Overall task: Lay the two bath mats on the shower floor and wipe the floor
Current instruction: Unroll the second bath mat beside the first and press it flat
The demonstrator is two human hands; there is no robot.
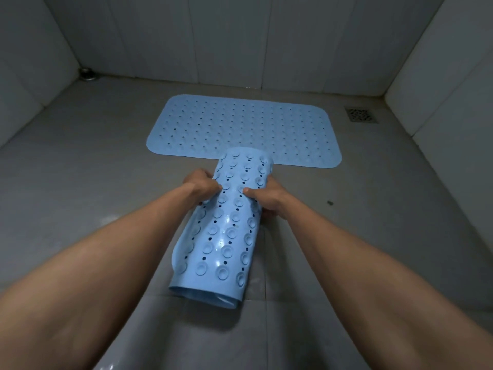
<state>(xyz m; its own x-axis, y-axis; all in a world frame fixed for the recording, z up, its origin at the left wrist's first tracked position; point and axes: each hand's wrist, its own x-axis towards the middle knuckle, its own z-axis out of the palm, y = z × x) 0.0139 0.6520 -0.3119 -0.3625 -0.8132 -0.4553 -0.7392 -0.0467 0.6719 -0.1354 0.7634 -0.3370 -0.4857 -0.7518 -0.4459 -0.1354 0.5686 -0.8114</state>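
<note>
Grey tiles make up the shower floor (80, 182), with pale walls (186, 36) on three sides. From my screen far away, I see both thumbs (216, 186) pressed down on top of the rolled mat (229, 231). The other fingers curl round its sides. So the left hand (201, 186) grips the left side and the right hand (266, 198) grips the right side, near the far end of the roll. The roll points away from me, and its round cups (226, 251) face up.

Past its far end, the flat mat (240, 129) lies on the floor close to the back wall. A drain (361, 114) sits in the far right corner.

I think a few things could go wrong. If the roll goes down with the cups up, it will not stick. It may curl back when let go. It could also land on top of the flat mat, because they are so close. The tiles look shiny, maybe wet, so it could slide.

I cannot see the fingertips under the roll. I cannot tell if its near end touches the floor. I see no cloth for wiping.
</note>
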